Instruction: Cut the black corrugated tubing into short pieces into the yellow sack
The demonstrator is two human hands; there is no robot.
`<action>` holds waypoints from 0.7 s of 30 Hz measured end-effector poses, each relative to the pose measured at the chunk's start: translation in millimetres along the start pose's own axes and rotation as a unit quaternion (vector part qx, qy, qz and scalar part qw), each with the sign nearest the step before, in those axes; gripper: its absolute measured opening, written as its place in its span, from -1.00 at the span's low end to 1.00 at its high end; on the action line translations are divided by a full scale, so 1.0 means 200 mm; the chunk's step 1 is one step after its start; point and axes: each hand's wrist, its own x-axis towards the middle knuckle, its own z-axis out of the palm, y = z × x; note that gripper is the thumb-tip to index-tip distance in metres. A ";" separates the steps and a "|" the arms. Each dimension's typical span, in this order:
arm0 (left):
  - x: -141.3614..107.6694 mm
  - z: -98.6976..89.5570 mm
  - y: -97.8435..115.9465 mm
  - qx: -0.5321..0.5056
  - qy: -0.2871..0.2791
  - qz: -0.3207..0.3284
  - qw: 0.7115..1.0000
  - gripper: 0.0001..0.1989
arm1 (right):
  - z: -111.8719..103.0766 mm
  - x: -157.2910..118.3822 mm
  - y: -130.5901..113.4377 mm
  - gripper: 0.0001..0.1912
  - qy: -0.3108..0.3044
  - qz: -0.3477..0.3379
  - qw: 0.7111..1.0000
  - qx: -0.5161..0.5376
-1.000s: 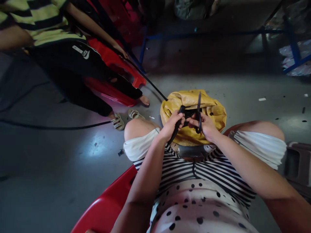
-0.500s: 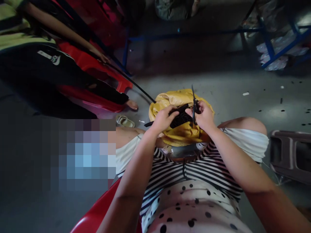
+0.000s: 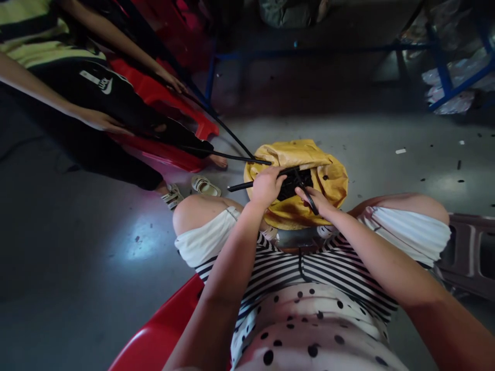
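Note:
My left hand [image 3: 266,186] is closed around a black rubber-like strip [image 3: 240,186]. One end of it sticks out to the left, and the other reaches over the bag's opening. In my right hand [image 3: 316,202] are black-handled scissors [image 3: 310,202], with the fingers through the loops and the blades pointing up-left at the strip's right end. I cannot tell whether the blades touch it. Below both hands a yellow bag [image 3: 335,180] stands between my knees with its rim folded outward. Many short black pieces [image 3: 288,191] lie inside.
At left a person in dark trousers [image 3: 127,111] holds long black strips [image 3: 232,135] reaching to the bag. A red chair [image 3: 154,93] is behind that person. A sandal [image 3: 205,185] lies on the floor. Blue frame legs [image 3: 441,67] stand farther back; a brown stool [image 3: 464,247] is at right.
The scissors have swung from upright to leaning up-left over the strip. My right hand has lowered slightly. The other person's second hand and another black strip have come into view; the whole view has shifted.

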 end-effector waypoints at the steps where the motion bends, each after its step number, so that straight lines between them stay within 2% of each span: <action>1: 0.00 0.01 0.01 0.011 -0.008 0.003 1.000 -0.72 | 0.00 0.01 0.01 -0.30 -0.002 -0.003 1.000 0.001; 8: -0.02 0.03 0.05 0.088 -0.052 -0.004 0.995 -0.71 | 0.04 0.07 0.05 -0.25 -0.002 0.020 1.000 -0.020; 16: -0.03 0.12 0.02 0.095 -0.107 -0.018 0.990 -0.70 | 0.06 0.06 0.11 -0.17 -0.016 0.060 0.996 -0.065; 21: -0.04 0.17 -0.05 0.113 -0.211 -0.097 0.966 -0.64 | 0.06 0.06 0.15 -0.16 -0.010 0.083 0.990 -0.115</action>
